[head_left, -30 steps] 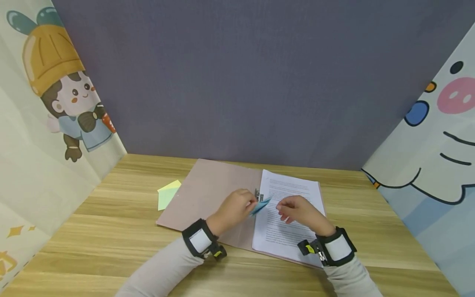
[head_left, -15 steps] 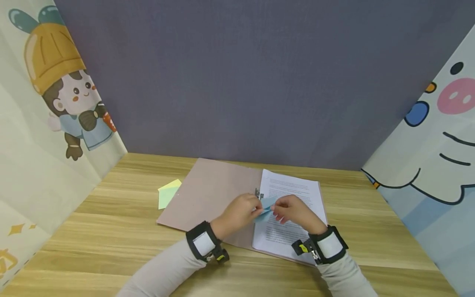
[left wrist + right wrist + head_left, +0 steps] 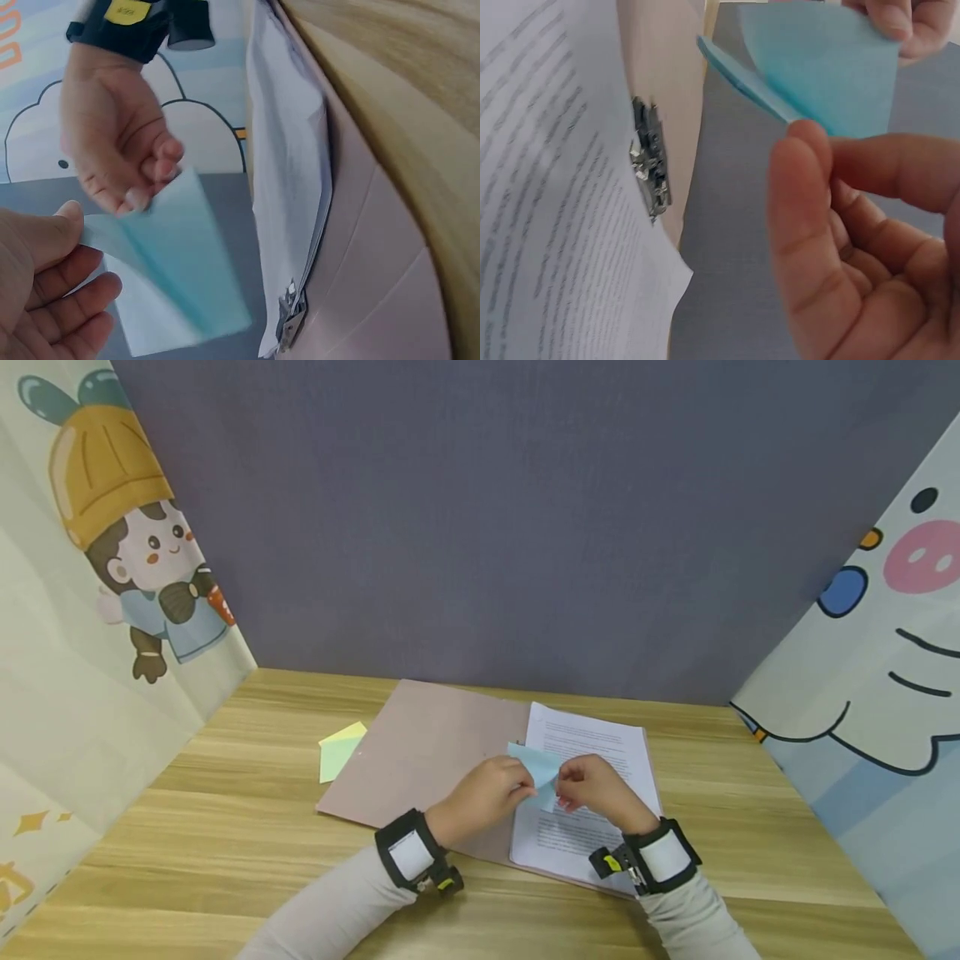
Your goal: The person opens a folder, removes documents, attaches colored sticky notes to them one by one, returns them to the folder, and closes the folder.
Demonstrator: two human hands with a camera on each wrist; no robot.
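Observation:
Above the open folder, my left hand [image 3: 480, 802] and right hand [image 3: 603, 789] both pinch light blue sticky notes [image 3: 542, 767]. In the right wrist view, one blue sheet [image 3: 829, 64] stands bent away from a thicker layer, whose edge my right thumb and fingertip pinch. My left thumb and fingers hold the other side of the blue paper, seen up close in the left wrist view. Below lies a pinkish folder [image 3: 438, 739] with a stack of printed pages [image 3: 573, 835] on its right half. A metal clip [image 3: 652, 161] sits at the folder's spine.
Pale green [image 3: 339, 762] and yellow notes [image 3: 347, 732] lie by the folder's left edge, on the wooden table [image 3: 225, 793]. Behind rises a dark grey panel [image 3: 480, 527]. Cartoon-printed sheets flank the table on both sides.
My right hand has moved left to meet the blue notes and now pinches them. The blue paper has spread from a narrow edge-on view to a broad, bent sheet between both hands.

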